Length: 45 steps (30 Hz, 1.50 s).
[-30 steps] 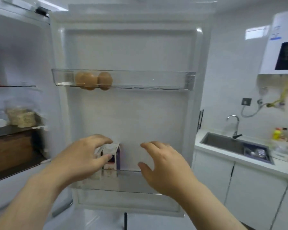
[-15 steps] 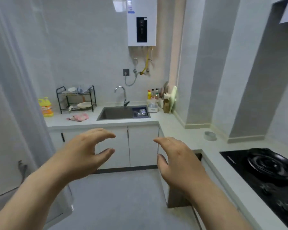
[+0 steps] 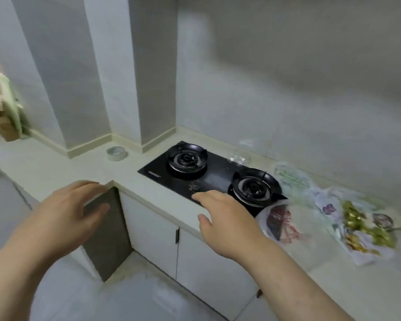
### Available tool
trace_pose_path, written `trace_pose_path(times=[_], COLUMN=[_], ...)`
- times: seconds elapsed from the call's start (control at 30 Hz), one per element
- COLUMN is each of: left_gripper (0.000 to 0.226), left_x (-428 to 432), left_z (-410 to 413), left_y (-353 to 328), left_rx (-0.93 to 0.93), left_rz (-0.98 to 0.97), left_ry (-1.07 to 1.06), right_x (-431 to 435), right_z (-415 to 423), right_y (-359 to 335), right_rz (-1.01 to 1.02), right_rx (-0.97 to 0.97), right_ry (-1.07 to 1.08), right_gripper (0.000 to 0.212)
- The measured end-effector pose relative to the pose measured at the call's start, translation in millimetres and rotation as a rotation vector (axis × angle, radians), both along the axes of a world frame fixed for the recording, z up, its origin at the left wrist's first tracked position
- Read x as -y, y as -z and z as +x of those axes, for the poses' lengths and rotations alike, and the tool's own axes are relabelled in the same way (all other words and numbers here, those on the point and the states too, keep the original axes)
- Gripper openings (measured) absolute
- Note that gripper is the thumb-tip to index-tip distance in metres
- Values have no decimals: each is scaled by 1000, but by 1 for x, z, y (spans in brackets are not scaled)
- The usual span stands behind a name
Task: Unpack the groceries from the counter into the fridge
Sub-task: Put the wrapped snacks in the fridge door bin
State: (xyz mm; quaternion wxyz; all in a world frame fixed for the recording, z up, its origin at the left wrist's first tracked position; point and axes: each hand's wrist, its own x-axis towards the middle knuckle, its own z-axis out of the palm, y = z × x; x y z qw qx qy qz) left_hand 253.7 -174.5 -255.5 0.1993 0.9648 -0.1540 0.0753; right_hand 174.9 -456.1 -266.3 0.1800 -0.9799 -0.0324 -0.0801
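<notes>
1. Black glass of the gas hob (image 3: 218,179) showed behind the fingertips of my right hand (image 3: 227,218). This hand hung over the front edge of the pale counter (image 3: 83,167), its fingers spread and a little bent, and it held nothing. I could not tell if it touched the counter.
2. My left hand (image 3: 65,212) was in the air before the counter's corner. Its fingers were loosely curved, the thumb was apart, and nothing was in it.
3. The groceries lay on the counter to the right of the hob. A clear bag with something dark red (image 3: 280,223) was just beside my right hand, at the near right corner of the hob. Farther right lay a bag with green and yellow pieces (image 3: 366,230). Behind these, nearer the wall, lay thin plastic bags with green print (image 3: 292,179).
4. The hob had two round burners, one at the back left and one at the front right.
5. A roll of clear tape (image 3: 117,153) stood on the counter left of the hob, near the foot of a grey pillar (image 3: 153,77).
6. White cabinet doors (image 3: 153,223) were under the counter. At the left edge were blurred green and brown things (image 3: 5,112); I could not tell what they were.
</notes>
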Motion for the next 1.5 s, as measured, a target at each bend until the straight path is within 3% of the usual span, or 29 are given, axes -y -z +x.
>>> trace_pose_path(times=[0.23, 0.5, 0.67, 0.9, 1.03, 1.2, 1.37, 1.5], left_gripper=[31, 37, 37, 2, 34, 35, 64, 66], left_x=[119, 275, 364, 445, 488, 531, 579, 613], left_z=[49, 55, 42, 39, 34, 29, 42, 45], left_y=[50, 71, 82, 98, 112, 130, 161, 184], left_rx=[-93, -139, -180, -212, -220, -274, -299, -383], left_rz=[-69, 65, 105, 215, 186, 183, 185, 236], left_ry=[319, 652, 784, 881, 910, 992, 1057, 1105], right_x=[82, 180, 245, 336, 380, 409, 430, 438], right_z=[-45, -109, -132, -120, -118, -117, -113, -110], right_y=[19, 32, 50, 72, 87, 106, 122, 128], right_rz=[-1, 14, 53, 115, 125, 161, 190, 205], right_rx=[-83, -82, -83, -47, -55, -108, -152, -240], right_ry=[382, 718, 808, 821, 825, 871, 954, 1018], right_gripper=[46, 44, 48, 46, 40, 42, 38, 46])
